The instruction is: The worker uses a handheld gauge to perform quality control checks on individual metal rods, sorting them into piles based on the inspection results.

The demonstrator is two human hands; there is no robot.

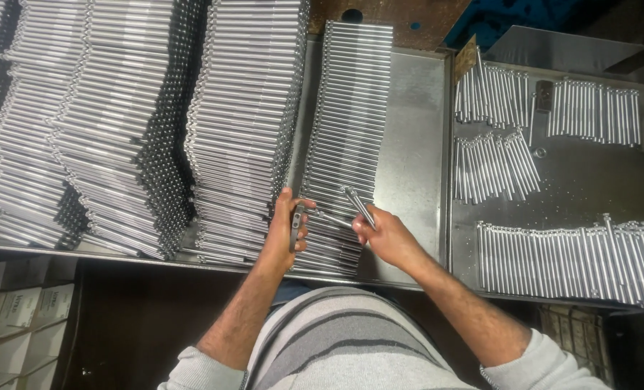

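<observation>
My left hand grips a small dark metal gauge block at the near end of a stack of long shiny metal rods. Close beside it, my right hand holds one or two thin metal rods, tilted up and to the left above that stack. Both hands hover over the stack's near rows. The rods lie side by side in neat layers on a steel tray.
Tall stacks of the same rods fill the tray to the left. On the right, a second steel tray holds several loose groups of shorter rods. White cartons sit at the lower left.
</observation>
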